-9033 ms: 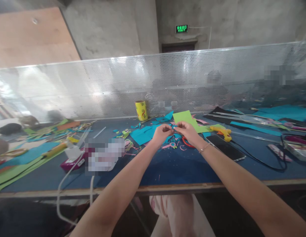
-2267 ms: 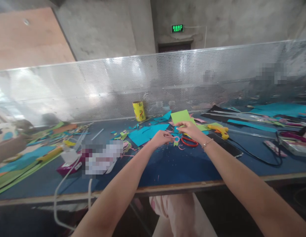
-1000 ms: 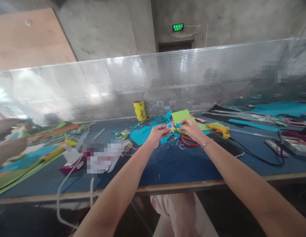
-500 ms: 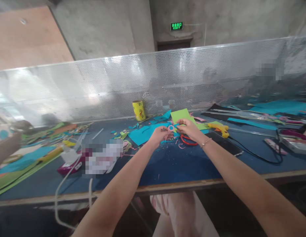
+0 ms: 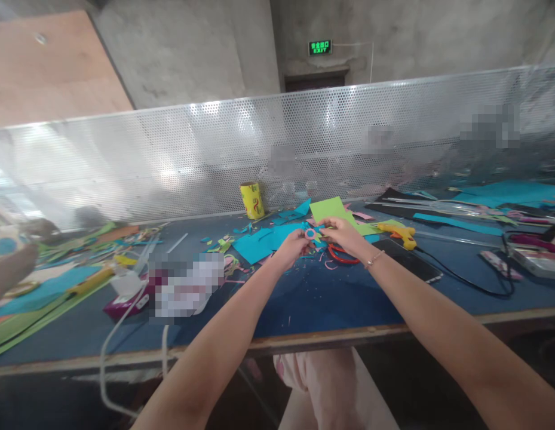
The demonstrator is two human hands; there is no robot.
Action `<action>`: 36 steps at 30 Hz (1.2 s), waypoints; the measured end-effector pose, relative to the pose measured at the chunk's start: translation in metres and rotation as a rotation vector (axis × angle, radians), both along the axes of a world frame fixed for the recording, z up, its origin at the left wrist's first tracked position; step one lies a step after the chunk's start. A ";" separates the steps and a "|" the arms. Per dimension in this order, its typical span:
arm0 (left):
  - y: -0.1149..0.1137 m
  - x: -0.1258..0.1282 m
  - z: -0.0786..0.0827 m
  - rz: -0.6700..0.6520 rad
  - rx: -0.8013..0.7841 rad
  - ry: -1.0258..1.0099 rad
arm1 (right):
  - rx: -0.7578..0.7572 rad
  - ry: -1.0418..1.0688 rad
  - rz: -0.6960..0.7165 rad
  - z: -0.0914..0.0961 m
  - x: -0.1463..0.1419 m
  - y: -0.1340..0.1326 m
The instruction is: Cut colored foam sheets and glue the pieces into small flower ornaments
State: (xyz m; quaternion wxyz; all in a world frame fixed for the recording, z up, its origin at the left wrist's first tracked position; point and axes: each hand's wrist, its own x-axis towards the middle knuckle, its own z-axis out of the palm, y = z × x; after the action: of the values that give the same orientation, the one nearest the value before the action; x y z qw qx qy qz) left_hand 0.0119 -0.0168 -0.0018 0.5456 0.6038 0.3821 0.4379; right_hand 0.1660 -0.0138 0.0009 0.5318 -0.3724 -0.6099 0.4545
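My left hand has its fingers closed on a small pink ring-shaped piece with a blue middle, held above the table. Just to the right, my right hand pinches a small blue piece beside the ring; whether the two pieces are joined I cannot tell. Beneath and left of the hands lie blue sheets among small scraps. Behind my right hand is a light green sheet. A red-handled tool, probably scissors, rests under my right wrist, partly hidden.
A yellow hot glue gun with a black cord lies right, by a dark phone-like slab. A yellow cylinder stands by the perforated metal screen. Left are a purple power strip and another person's arm.
The pink ring has turned slightly in my left fingers, so its blue middle shows more fully. My right hand has hardly moved.
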 end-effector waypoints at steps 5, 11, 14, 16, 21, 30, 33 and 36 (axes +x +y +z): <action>0.003 -0.001 -0.003 -0.002 0.090 0.079 | -0.007 -0.029 -0.041 0.001 -0.001 -0.002; 0.008 -0.004 -0.006 0.003 0.217 0.192 | 0.015 -0.064 -0.040 0.001 -0.002 -0.003; 0.010 -0.006 -0.007 -0.012 0.264 0.242 | 0.026 -0.090 -0.054 0.001 -0.002 -0.003; 0.011 -0.007 -0.007 -0.023 0.283 0.267 | 0.041 -0.110 -0.060 0.002 -0.001 -0.004; 0.009 -0.006 -0.006 -0.022 0.284 0.279 | 0.062 -0.140 -0.063 0.005 -0.002 -0.006; 0.010 -0.006 -0.007 -0.022 0.285 0.300 | 0.098 -0.203 -0.082 0.006 -0.002 -0.008; 0.011 -0.006 -0.007 -0.025 0.297 0.314 | 0.121 -0.225 -0.089 0.007 -0.003 -0.010; 0.011 -0.007 -0.007 -0.034 0.312 0.344 | 0.134 -0.256 -0.098 0.009 -0.004 -0.013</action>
State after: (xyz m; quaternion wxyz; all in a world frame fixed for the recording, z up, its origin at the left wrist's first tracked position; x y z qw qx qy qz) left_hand 0.0046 -0.0055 -0.0091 0.3796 0.7530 0.3870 0.3730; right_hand 0.1620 -0.0267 0.0104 0.4949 -0.4203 -0.6828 0.3348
